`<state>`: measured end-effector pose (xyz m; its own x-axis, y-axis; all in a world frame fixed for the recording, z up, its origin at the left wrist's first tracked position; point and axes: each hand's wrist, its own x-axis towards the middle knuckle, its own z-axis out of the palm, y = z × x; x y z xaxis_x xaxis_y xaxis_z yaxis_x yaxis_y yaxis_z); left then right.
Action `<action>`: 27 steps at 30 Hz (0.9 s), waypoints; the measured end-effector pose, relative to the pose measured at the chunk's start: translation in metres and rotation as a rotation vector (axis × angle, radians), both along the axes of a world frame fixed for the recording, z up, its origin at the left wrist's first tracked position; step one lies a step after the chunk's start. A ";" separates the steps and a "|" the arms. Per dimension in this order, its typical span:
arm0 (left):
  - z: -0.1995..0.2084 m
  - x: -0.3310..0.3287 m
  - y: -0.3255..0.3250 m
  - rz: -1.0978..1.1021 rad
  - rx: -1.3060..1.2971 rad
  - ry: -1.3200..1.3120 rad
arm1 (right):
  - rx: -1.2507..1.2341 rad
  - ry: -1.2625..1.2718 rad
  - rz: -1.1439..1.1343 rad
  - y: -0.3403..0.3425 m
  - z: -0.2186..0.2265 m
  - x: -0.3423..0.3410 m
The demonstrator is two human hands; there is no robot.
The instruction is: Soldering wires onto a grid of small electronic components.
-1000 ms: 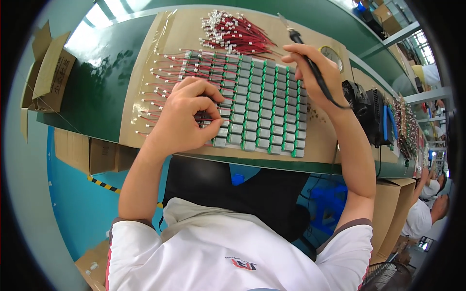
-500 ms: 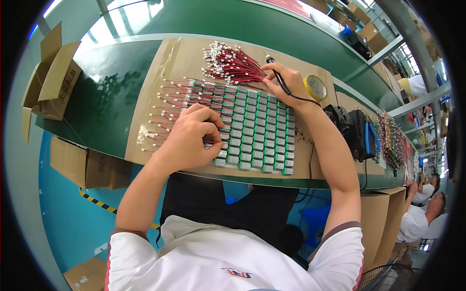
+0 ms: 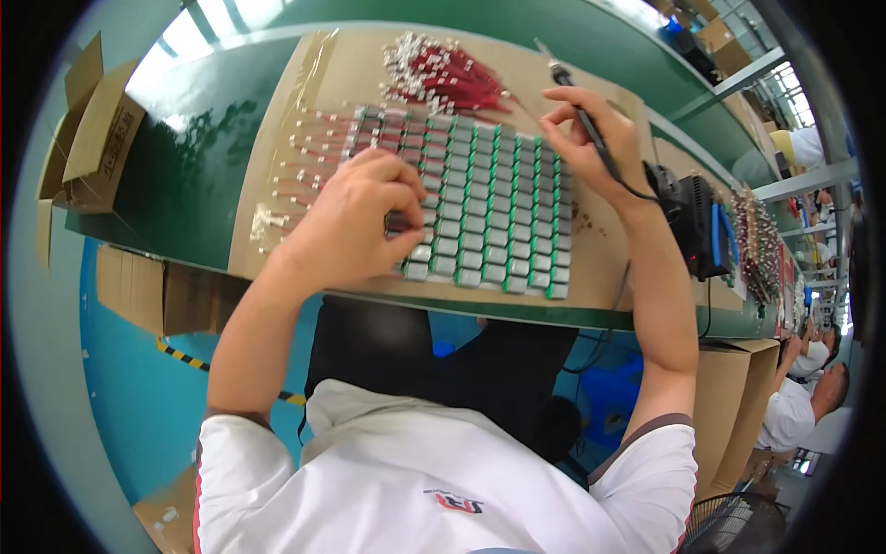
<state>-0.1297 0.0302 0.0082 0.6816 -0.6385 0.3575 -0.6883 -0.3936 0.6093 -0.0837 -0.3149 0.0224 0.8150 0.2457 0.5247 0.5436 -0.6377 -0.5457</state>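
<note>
Here, left hand (image 3: 358, 210) over block grid (image 3: 496, 210), cardboard margin (image 3: 595, 266) rightward

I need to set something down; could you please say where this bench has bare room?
Bare green tabletop lies between the open cardboard box and the cardboard sheet; a smaller, taped patch of sheet lies left of the red wire pile. It is crowded around the left hand and grey blocks, and at the black equipment right of the right hand.
</note>
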 end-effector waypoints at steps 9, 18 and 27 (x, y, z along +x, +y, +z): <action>0.032 0.000 -0.004 0.042 -0.122 0.063 | 0.050 0.086 0.171 0.034 0.003 -0.080; 0.020 -0.009 -0.050 -0.121 0.039 0.149 | 0.049 -0.051 0.415 0.044 -0.010 -0.083; 0.006 -0.018 -0.045 0.242 -0.245 0.391 | 0.267 0.097 0.237 0.043 -0.007 -0.086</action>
